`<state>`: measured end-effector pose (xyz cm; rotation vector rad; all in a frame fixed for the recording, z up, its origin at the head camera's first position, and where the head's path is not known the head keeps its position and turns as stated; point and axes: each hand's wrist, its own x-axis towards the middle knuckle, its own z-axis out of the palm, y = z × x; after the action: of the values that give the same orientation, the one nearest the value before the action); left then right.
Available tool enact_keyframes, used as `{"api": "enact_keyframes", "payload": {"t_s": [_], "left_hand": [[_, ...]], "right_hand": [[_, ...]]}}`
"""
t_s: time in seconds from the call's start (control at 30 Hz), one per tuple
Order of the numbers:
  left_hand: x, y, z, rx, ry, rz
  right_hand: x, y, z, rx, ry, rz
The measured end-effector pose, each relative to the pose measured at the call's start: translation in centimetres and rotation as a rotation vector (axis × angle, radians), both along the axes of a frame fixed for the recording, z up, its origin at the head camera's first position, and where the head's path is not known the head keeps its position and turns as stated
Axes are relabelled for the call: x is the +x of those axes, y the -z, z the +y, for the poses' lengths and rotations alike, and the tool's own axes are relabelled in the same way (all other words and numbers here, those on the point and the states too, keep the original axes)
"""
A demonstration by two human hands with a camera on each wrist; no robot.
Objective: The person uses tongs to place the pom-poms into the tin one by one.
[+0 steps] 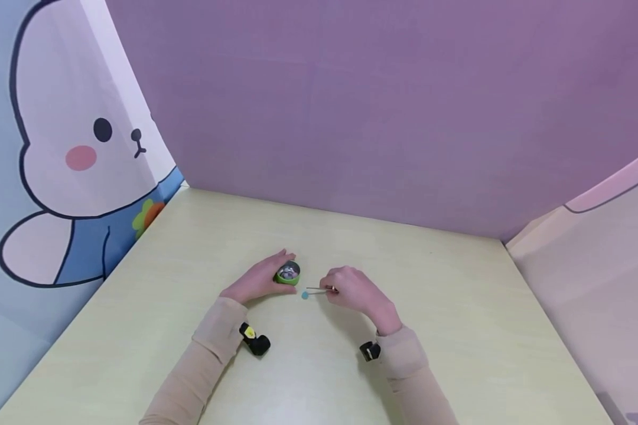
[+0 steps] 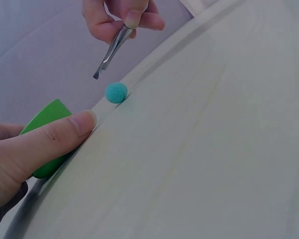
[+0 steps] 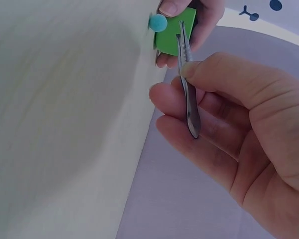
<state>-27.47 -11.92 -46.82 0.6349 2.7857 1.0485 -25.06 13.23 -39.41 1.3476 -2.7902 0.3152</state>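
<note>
A small green cup with a shiny, silvery inside stands on the table, and my left hand grips it with thumb and fingers around its sides. Between thumb and fingers, my right hand pinches metal tweezers, whose tips point toward the cup and are slightly apart. A small turquoise pom-pom lies on the table between the cup and my right hand. In the head view it sits right by the tweezer tips; in the left wrist view the tips are above it, with nothing between them.
The pale wooden tabletop runs back to a purple backdrop. A cartoon-printed curtain hangs along the left side, and another pale printed sheet along the right. Black wrist cameras sit at both sleeves.
</note>
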Motion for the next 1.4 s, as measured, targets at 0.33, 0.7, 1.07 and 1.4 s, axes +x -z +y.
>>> {"api": "enact_keyframes", "payload": {"t_s": [0.33,0.7,1.07,1.4], "left_hand": [[-0.1,0.2,-0.1,-0.003,0.005,0.009],[0.0,0.1,0.0,-0.012,0.000,-0.001],[0.0,-0.1,0.0,-0.015,0.002,0.008],[-0.1,0.0,-0.1,-0.015,0.006,0.014]], "right_hand": [[0.2,0.4,-0.2,0.004,-0.005,0.001],[0.4,0.7,-0.5,0.028,-0.004,-0.008],[0.4,1.1,-0.6,0.035,-0.004,0.008],[0.4,1.1,-0.6,0.038,-0.014,0.029]]}}
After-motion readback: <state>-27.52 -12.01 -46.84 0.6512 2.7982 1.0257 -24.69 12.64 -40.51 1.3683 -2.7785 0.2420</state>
